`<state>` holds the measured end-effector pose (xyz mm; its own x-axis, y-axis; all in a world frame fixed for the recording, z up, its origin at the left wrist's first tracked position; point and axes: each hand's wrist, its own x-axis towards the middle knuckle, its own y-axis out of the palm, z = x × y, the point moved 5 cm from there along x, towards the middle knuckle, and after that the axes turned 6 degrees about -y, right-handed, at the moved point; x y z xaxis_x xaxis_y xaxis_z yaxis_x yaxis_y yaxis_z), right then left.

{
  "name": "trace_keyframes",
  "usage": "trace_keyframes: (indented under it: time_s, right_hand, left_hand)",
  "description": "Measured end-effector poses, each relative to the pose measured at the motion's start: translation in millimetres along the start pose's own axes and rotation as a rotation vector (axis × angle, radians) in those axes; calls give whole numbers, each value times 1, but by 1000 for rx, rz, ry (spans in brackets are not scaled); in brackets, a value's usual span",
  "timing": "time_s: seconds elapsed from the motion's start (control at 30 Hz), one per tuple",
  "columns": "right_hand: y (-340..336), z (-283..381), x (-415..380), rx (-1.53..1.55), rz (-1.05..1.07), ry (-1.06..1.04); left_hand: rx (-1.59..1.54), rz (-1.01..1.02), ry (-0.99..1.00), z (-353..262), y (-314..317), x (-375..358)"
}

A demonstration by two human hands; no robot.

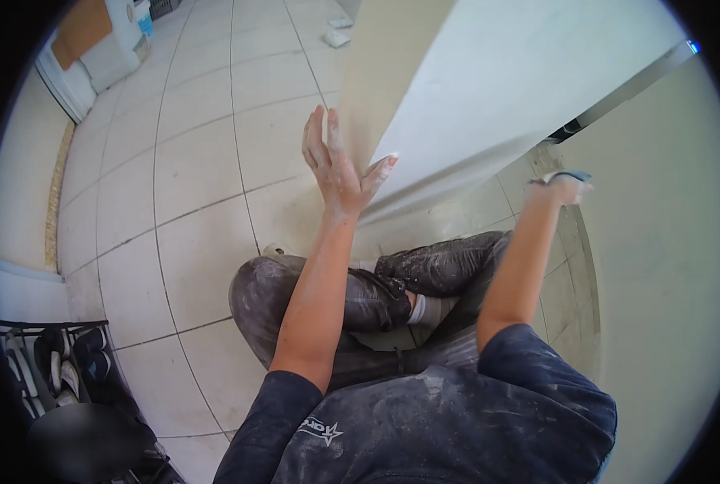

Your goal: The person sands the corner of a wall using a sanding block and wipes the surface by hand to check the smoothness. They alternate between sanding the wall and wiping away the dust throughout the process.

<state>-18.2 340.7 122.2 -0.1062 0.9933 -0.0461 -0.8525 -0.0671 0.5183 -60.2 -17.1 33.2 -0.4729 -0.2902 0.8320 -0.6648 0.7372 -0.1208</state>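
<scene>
My left hand (341, 173), dusted with white, lies with its fingers stretched out and thumb spread at the near corner of a white wall or panel (489, 89). The fingers are at the cream narrow side (384, 60), while the thumb reaches toward the broad white face. On the other side of that face, my right hand (566, 190) is closed around a thin blue-grey pad (570, 174). Motion blur hides the pad's exact kind and most of the fingers. The right hand is close to the foot of the pale wall at right.
My crossed legs (328, 298) in dusty dark trousers rest on the tiled floor (198, 161). A rack of shoes (61, 363) stands at lower left. A pale wall (667, 242) rises on the right. A small whitish lump (337, 37) lies on the far tiles.
</scene>
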Motion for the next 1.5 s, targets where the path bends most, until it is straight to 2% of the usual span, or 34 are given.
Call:
trace_keyframes:
  time_s: [0.1,0.2,0.23,0.27,0.33,0.37,0.47,0.53,0.57,0.6,0.63,0.7,0.77,0.8,0.87,0.97,1.07,1.17,1.23,1.33,1.43,1.5]
  right_hand:
    - [-17,16,66,56,50,-305]
    - [-52,-32,135,-128,-39,-489]
    - [-70,-71,153,-137,-44,-415]
    - [-84,-99,162,-144,-47,-337]
    - [-84,-130,145,95,41,138]
    - [-79,-142,134,218,86,375]
    - [-67,-132,141,-214,31,-63]
    - [-69,-140,149,-293,112,-167]
    - [-66,-137,148,-265,119,-141]
    - [-64,-133,147,-238,125,-114]
    - [-66,-124,142,-152,87,1]
    - [-77,-170,193,148,173,67]
    - [-74,-114,162,214,104,201]
    - [-73,-106,157,246,105,216]
    - [-72,-101,152,301,104,245]
    - [-72,-111,151,251,108,337]
    - [-72,-103,139,175,138,448]
    - [-78,-116,147,130,165,405]
    - [-78,-111,142,133,137,439]
    - [-76,-94,129,109,102,469]
    - [-71,-95,131,138,114,473]
    - [-74,-99,130,137,138,473]
  left_hand:
    - [2,15,-4,-8,1,1]
    - [103,-94,143,-23,1,0]
    - [139,-162,174,-31,0,-2]
    - [236,-147,236,-42,3,-6]
    - [439,-123,366,-62,10,-22]
    - [456,-11,361,-69,17,-34]
    - [469,305,300,-88,55,-62]
    - [653,532,265,-80,83,-82]
    - [747,628,234,-77,97,-89]
    - [748,607,242,-83,104,-91]
    - [747,585,253,-89,108,-93]
    - [801,489,353,-103,121,-78]
    - [805,401,340,-131,126,-35]
    - [801,363,333,-150,127,-10]
    - [708,319,261,-192,115,49]
    - [639,192,281,-226,100,106]
    - [710,212,330,-215,107,97]
    - [868,304,511,-167,125,25]
    - [904,388,603,-127,130,-36]
    - [902,607,583,-102,124,-77]
    - [893,516,575,-139,128,-24]
    - [804,432,546,-186,134,29]
